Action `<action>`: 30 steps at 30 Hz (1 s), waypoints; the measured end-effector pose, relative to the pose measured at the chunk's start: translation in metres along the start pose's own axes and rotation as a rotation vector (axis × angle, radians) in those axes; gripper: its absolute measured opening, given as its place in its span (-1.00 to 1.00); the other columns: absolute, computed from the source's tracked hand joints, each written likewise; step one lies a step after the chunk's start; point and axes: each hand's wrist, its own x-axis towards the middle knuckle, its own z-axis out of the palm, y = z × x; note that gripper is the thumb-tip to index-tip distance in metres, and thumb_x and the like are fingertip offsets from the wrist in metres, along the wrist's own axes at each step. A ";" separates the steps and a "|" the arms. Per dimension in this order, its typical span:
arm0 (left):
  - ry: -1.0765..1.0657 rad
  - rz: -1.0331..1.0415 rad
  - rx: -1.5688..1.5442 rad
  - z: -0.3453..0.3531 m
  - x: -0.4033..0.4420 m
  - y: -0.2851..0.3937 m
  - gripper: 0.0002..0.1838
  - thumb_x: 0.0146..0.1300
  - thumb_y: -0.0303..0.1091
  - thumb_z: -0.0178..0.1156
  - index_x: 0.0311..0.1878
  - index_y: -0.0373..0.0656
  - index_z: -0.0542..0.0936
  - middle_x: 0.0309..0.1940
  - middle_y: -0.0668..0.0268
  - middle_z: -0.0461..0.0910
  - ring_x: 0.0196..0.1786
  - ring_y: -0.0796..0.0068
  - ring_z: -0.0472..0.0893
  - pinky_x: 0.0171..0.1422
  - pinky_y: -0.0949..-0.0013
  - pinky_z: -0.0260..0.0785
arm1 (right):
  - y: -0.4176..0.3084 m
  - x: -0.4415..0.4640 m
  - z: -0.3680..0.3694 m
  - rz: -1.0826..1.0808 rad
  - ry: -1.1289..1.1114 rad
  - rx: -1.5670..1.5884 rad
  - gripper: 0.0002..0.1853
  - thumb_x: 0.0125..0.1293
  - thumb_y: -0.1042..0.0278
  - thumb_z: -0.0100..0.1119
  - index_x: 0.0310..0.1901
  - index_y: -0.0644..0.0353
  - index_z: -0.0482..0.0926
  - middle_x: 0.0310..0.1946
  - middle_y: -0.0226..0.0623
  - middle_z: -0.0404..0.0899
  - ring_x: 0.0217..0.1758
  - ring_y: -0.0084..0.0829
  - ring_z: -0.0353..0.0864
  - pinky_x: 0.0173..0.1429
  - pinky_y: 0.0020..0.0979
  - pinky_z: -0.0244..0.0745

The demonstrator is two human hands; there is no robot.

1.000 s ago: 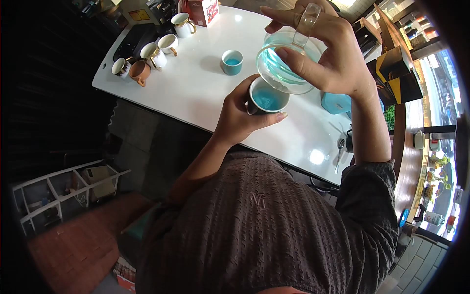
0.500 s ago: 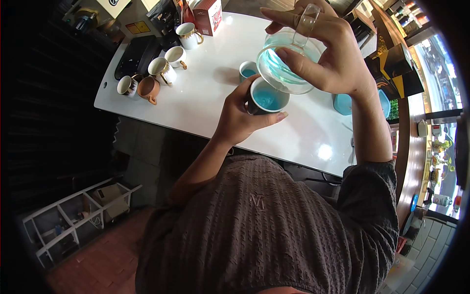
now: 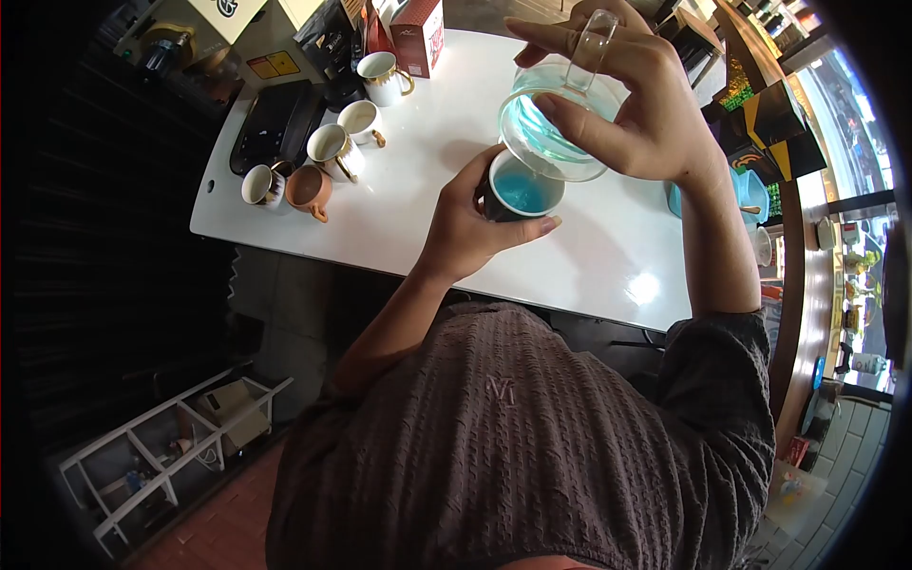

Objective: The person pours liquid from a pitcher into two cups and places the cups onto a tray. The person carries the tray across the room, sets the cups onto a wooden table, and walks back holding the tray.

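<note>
My left hand [image 3: 464, 226] is wrapped round a dark-sided paper cup [image 3: 556, 204] with a white inside and blue liquid [image 3: 522, 193] in it. Tilted over that cup is a clear glass pitcher [image 3: 575, 169] containing pale blue liquid. My right hand [image 3: 638, 106] grips the pitcher near its glass handle [image 3: 595, 49], thumb against the side. The pitcher's rim overlaps the back edge of the cup in view; whether they touch, I cannot tell. No stream between them can be made out.
On the white table [image 3: 418, 180], several white mugs [image 3: 334, 152] and a brown cup [image 3: 309, 192] stand at the left, beside a black scale-like device [image 3: 275, 128]. A red box [image 3: 416, 38] sits behind. Blue containers [image 3: 750, 195] are at the right, partly behind my forearm.
My view has turned slightly, so the table and mugs appear shifted. A second cup of blue liquid, visible earlier behind my left hand, is out of sight. Both hands keep their grips.
</note>
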 end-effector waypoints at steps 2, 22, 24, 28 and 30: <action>-0.010 -0.004 -0.002 -0.006 0.000 -0.001 -0.17 -0.03 -0.33 0.61 0.29 -0.35 0.40 0.00 0.24 0.60 0.06 0.50 0.60 0.19 0.42 0.47 | -0.007 0.004 0.000 0.069 -0.097 -0.125 -0.67 0.04 0.22 0.32 -0.25 0.34 0.74 -0.34 -0.15 0.76 -0.31 -0.30 0.69 0.07 -0.30 0.44; -0.028 -0.041 -0.036 -0.045 0.001 -0.011 -0.16 -0.06 -0.33 0.62 0.29 -0.33 0.39 0.03 0.23 0.57 0.09 0.48 0.58 0.22 0.40 0.45 | -0.008 0.022 0.035 0.069 -0.130 -0.188 -0.56 0.07 0.18 0.32 -0.13 0.41 0.73 -0.42 -0.20 0.73 -0.40 -0.35 0.63 0.06 -0.30 0.43; -0.025 -0.057 -0.056 -0.047 0.001 -0.012 -0.16 -0.06 -0.32 0.62 0.28 -0.33 0.40 0.03 0.23 0.57 0.09 0.48 0.58 0.22 0.40 0.45 | -0.003 0.022 0.038 0.065 -0.130 -0.182 -0.54 0.07 0.17 0.32 -0.12 0.43 0.72 -0.42 -0.21 0.73 -0.40 -0.36 0.63 0.06 -0.31 0.43; -0.019 -0.052 -0.052 -0.050 0.000 -0.012 -0.16 -0.05 -0.31 0.62 0.28 -0.33 0.40 0.02 0.24 0.58 0.07 0.49 0.58 0.20 0.41 0.45 | -0.008 0.028 0.041 0.054 -0.111 -0.173 -0.52 0.07 0.17 0.31 -0.09 0.44 0.71 -0.44 -0.21 0.73 -0.44 -0.35 0.62 0.06 -0.30 0.43; -0.027 -0.059 -0.039 -0.053 0.000 -0.014 -0.17 -0.05 -0.31 0.61 0.28 -0.32 0.41 0.01 0.25 0.58 0.06 0.51 0.58 0.18 0.43 0.45 | -0.009 0.028 0.044 0.082 -0.111 -0.177 -0.51 0.07 0.16 0.32 -0.08 0.44 0.71 -0.45 -0.21 0.72 -0.45 -0.35 0.63 0.07 -0.30 0.43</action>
